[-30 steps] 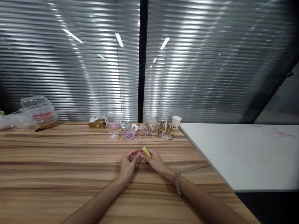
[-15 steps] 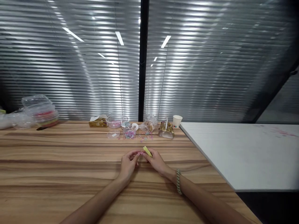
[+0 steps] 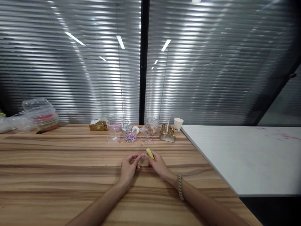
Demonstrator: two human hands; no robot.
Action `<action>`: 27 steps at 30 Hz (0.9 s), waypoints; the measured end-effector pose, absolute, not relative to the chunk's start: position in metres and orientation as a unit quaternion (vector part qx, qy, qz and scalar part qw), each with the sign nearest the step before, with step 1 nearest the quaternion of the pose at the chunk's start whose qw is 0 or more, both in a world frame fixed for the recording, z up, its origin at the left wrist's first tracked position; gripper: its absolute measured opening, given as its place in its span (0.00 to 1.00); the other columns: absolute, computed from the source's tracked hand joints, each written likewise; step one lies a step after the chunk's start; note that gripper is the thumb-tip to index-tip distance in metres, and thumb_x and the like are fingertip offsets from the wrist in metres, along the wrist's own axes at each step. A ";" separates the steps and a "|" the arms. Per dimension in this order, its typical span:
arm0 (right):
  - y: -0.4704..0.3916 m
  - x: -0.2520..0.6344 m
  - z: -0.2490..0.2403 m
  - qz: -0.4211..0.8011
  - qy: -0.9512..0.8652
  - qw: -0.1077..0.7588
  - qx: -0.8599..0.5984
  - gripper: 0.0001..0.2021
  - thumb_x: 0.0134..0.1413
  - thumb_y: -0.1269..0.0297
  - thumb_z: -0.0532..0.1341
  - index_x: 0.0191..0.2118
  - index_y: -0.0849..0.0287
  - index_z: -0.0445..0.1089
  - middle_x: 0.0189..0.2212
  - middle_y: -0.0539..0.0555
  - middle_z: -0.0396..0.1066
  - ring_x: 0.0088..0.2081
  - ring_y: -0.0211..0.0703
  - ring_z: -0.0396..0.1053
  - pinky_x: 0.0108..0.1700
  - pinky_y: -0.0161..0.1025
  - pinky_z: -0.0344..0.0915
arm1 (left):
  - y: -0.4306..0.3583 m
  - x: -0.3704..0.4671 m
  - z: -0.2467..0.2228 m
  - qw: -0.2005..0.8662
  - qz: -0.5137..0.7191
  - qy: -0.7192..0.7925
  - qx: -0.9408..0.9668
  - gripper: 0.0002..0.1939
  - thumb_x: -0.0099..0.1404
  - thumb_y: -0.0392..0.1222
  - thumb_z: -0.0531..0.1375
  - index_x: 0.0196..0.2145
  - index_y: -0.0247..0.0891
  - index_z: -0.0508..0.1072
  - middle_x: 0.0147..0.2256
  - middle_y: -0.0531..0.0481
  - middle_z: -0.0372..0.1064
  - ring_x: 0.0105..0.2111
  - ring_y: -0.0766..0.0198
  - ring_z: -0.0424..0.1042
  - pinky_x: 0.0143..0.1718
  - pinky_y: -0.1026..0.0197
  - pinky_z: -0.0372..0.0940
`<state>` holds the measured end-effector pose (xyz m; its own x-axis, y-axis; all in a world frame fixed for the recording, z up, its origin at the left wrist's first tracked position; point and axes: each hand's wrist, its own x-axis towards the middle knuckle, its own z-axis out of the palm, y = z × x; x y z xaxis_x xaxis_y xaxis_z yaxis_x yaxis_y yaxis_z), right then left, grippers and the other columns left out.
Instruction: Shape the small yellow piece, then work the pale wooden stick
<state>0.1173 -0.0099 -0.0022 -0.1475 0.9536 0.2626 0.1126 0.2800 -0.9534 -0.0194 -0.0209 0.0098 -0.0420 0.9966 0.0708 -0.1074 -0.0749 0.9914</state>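
Observation:
My left hand pinches one end of a small pink piece above the wooden table. Opposite it, my right hand has its fingers closed round a yellow tool, with its fingertips at the other end of the pink piece. The tool points up and slightly left. A round tub of small pink and purple pieces stands beyond my hands, and similar loose pieces lie to its right.
Along the back of the table are a gold box, a clear tub, a clear lid, crumpled plastic, a gold tissue pack and a paper cup. Stacked containers stand far left.
The yellow tool has shifted slightly right and tilted more upright. Both hands stay close together around the pink piece. The whole view has moved slightly.

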 end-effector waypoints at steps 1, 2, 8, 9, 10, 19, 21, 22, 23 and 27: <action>-0.010 0.117 -0.002 0.428 -0.622 0.499 -0.426 0.14 0.51 0.53 0.55 0.32 0.62 0.63 0.24 0.48 0.60 0.23 0.33 0.56 0.25 0.31 0.55 | -0.021 -0.019 0.010 0.499 0.555 0.462 0.480 0.19 0.44 0.49 0.64 0.30 0.31 0.74 0.27 0.45 0.72 0.14 0.74 0.59 0.16 0.68 0.55; -0.010 0.117 -0.001 0.431 -0.618 0.500 -0.427 0.14 0.51 0.54 0.55 0.32 0.62 0.63 0.24 0.48 0.60 0.23 0.33 0.56 0.25 0.31 0.55 | -0.021 -0.019 0.010 0.499 0.556 0.460 0.480 0.19 0.44 0.49 0.64 0.30 0.31 0.74 0.27 0.45 0.72 0.14 0.74 0.59 0.16 0.68 0.55; -0.010 0.117 -0.005 0.448 -0.602 0.504 -0.427 0.14 0.50 0.53 0.56 0.34 0.61 0.63 0.27 0.50 0.63 0.23 0.34 0.58 0.25 0.31 0.58 | -0.021 -0.019 0.009 0.492 0.555 0.465 0.483 0.20 0.45 0.50 0.64 0.30 0.30 0.73 0.25 0.46 0.71 0.15 0.73 0.59 0.16 0.68 0.55; -0.009 0.118 -0.005 0.452 -0.594 0.509 -0.429 0.15 0.49 0.53 0.56 0.35 0.61 0.63 0.29 0.51 0.64 0.23 0.34 0.58 0.25 0.31 0.58 | -0.022 -0.019 0.009 0.491 0.554 0.468 0.482 0.20 0.45 0.50 0.64 0.30 0.30 0.73 0.25 0.46 0.70 0.15 0.73 0.59 0.16 0.68 0.55; -0.009 0.118 -0.006 0.456 -0.584 0.516 -0.430 0.15 0.49 0.53 0.57 0.36 0.61 0.63 0.31 0.52 0.64 0.24 0.34 0.59 0.25 0.32 0.59 | -0.022 -0.018 0.009 0.491 0.554 0.470 0.481 0.19 0.45 0.50 0.64 0.30 0.30 0.73 0.24 0.47 0.70 0.15 0.73 0.60 0.16 0.68 0.55; -0.010 0.117 -0.002 0.476 -0.580 0.516 -0.413 0.16 0.48 0.54 0.57 0.37 0.62 0.65 0.29 0.51 0.64 0.23 0.33 0.58 0.24 0.31 0.58 | -0.024 -0.019 0.012 0.494 0.542 0.469 0.492 0.18 0.47 0.50 0.63 0.29 0.30 0.73 0.21 0.50 0.68 0.16 0.73 0.59 0.17 0.69 0.54; -0.012 0.117 0.000 0.477 -0.595 0.511 -0.396 0.15 0.48 0.54 0.58 0.35 0.62 0.66 0.27 0.50 0.63 0.23 0.33 0.57 0.24 0.31 0.57 | -0.024 -0.019 0.012 0.493 0.540 0.467 0.497 0.19 0.47 0.50 0.63 0.30 0.30 0.73 0.21 0.50 0.68 0.16 0.72 0.59 0.17 0.69 0.54; -0.013 0.117 0.002 0.478 -0.601 0.508 -0.390 0.14 0.48 0.55 0.58 0.35 0.62 0.67 0.26 0.50 0.63 0.23 0.33 0.57 0.24 0.30 0.57 | -0.023 -0.019 0.012 0.493 0.540 0.467 0.497 0.19 0.46 0.50 0.63 0.29 0.30 0.73 0.21 0.50 0.68 0.16 0.72 0.60 0.17 0.69 0.54; -0.014 0.117 0.003 0.478 -0.606 0.505 -0.386 0.14 0.48 0.55 0.58 0.34 0.62 0.67 0.25 0.49 0.62 0.23 0.33 0.56 0.23 0.30 0.56 | -0.023 -0.019 0.011 0.493 0.541 0.466 0.497 0.19 0.46 0.50 0.63 0.29 0.30 0.73 0.21 0.50 0.68 0.16 0.72 0.60 0.17 0.69 0.54; -0.014 0.117 0.003 0.483 -0.611 0.494 -0.386 0.13 0.47 0.56 0.59 0.34 0.61 0.66 0.25 0.49 0.61 0.22 0.32 0.56 0.22 0.29 0.55 | -0.022 -0.018 0.009 0.496 0.541 0.461 0.499 0.18 0.45 0.50 0.64 0.28 0.31 0.72 0.21 0.49 0.69 0.16 0.72 0.60 0.17 0.69 0.55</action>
<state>0.1168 -0.0144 0.0031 -0.2140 0.9492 0.2309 -0.0062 0.2350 -0.9720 -0.0185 -0.0215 0.0095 -0.0105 0.9965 0.0824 -0.0762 -0.0830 0.9936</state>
